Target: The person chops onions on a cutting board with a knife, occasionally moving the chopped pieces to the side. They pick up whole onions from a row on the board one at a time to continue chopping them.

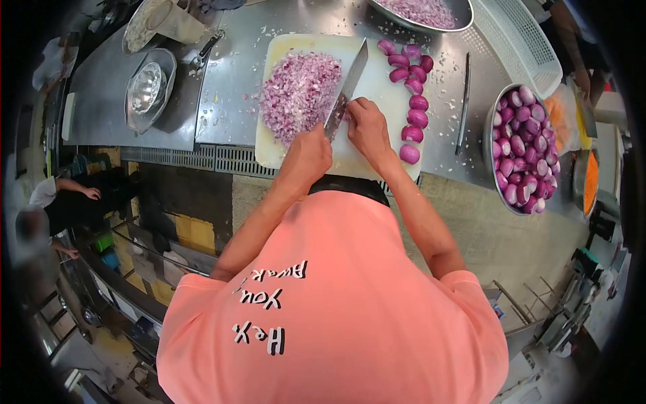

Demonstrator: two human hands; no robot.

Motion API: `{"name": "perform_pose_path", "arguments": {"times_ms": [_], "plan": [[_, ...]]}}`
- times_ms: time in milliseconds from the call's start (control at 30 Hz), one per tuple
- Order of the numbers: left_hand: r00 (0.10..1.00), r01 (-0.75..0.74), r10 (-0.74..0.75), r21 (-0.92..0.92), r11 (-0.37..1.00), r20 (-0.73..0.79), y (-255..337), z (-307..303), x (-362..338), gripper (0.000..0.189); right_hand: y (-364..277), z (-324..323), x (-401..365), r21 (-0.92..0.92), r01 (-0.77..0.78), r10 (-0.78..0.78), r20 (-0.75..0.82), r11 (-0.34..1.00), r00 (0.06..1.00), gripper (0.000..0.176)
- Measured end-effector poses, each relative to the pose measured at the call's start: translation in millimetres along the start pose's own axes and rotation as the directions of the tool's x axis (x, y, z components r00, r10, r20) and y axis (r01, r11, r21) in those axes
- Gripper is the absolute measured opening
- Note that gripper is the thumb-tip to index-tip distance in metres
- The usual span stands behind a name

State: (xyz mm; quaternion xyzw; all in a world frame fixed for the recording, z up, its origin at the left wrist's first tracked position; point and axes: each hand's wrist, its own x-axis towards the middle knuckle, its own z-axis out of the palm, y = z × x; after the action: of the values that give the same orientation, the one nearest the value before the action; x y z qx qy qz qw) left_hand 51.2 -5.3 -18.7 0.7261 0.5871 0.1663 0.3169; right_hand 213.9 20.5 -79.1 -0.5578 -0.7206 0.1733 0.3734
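My left hand is closed around the handle of a large kitchen knife, its blade angled up and to the right over the white cutting board. Close to the blade's right side, my right hand has its fingers curled together on an onion piece, mostly hidden under the fingertips. A heap of chopped red onion covers the board left of the knife. Along the board's right side run several peeled onion halves in a curved line.
A steel bowl full of peeled red onions stands at the right, near a thin dark rod. Chopped onion fills another bowl beside a white basket. Metal bowls sit at left. Other people are at both sides.
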Motion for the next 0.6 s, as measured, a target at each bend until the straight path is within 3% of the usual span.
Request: {"name": "perform_pose_path", "arguments": {"times_ms": [167,233,433,600], "plan": [[0.999,0.021,-0.020,-0.054,0.998,0.033,3,3,18,0.016,4,-4,-3,0.019,-0.003,0.003,0.010,1.000,1.000,0.011],[0.999,-0.022,0.021,-0.026,0.999,-0.040,4,-11,5,0.015,6,-6,-4,0.063,-0.022,0.022,0.004,0.998,1.000,0.011],[0.999,-0.020,0.022,0.051,0.998,-0.034,-11,-6,8,0.014,4,-2,-7,0.003,-0.014,0.014,-0.058,1.000,0.998,0.014],[1.000,0.002,-0.001,0.054,0.999,-0.005,-3,-6,1,0.012,-4,2,-3,0.120,-0.114,0.114,0.004,0.986,0.993,0.011]]}}
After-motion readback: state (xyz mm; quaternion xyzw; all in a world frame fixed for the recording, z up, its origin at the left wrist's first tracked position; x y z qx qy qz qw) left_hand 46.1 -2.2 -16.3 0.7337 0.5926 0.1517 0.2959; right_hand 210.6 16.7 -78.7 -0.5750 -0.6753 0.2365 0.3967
